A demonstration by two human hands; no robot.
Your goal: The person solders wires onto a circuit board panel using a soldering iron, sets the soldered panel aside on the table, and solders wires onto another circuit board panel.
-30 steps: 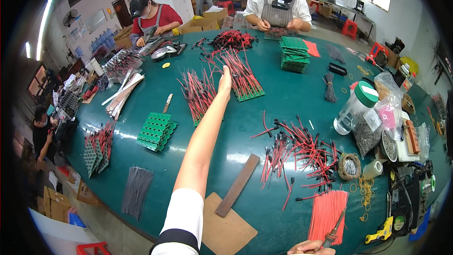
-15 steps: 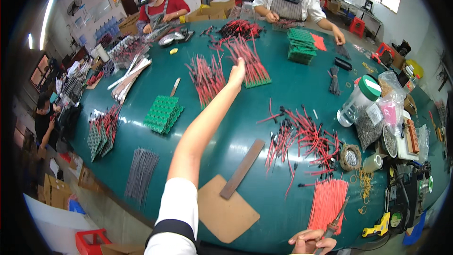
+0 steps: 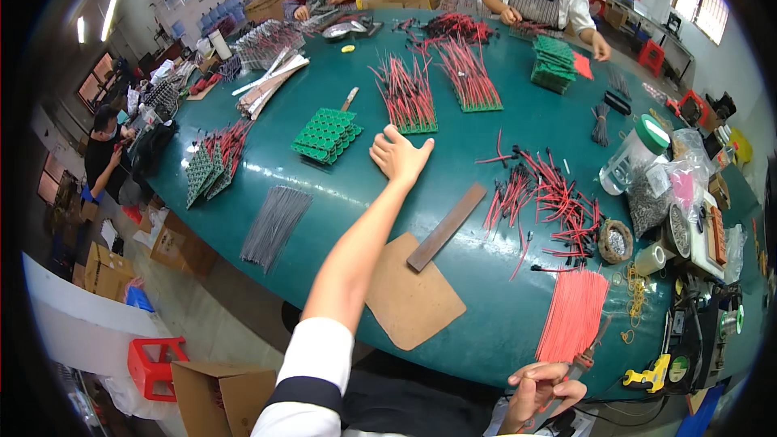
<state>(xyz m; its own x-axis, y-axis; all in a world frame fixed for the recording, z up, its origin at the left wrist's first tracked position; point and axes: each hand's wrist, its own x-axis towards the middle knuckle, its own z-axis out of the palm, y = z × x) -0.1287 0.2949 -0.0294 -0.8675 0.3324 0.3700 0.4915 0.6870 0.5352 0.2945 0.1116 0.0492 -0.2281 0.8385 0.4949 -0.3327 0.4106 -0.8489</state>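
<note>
My left hand (image 3: 402, 155) reaches out over the table with its fingers apart and nothing in them. Its fingertips are just short of a green circuit board panel (image 3: 418, 128) covered in upright red and black wires; whether they touch it I cannot tell. A second wired green panel (image 3: 473, 97) lies to its right. Low on the right, my right hand (image 3: 544, 392) is closed around a soldering iron (image 3: 581, 362), its thin tip pointing up and away. Beyond the tip lies a bundle of pinkish-red wires (image 3: 573, 311).
Stacked bare green boards (image 3: 328, 136) lie left of my left hand, grey wires (image 3: 277, 226) nearer me. A brown bar (image 3: 447, 226) rests across a tan board (image 3: 414, 295). Loose red-black leads (image 3: 558, 194), a green-lidded jar (image 3: 635, 154) and a yellow-handled tool (image 3: 647, 374) are on the right. Two people work opposite.
My left hand has left the right-hand wired panel and drawn back toward me, to the near edge of the left one. The whole view has shifted. My right hand keeps the soldering iron.
</note>
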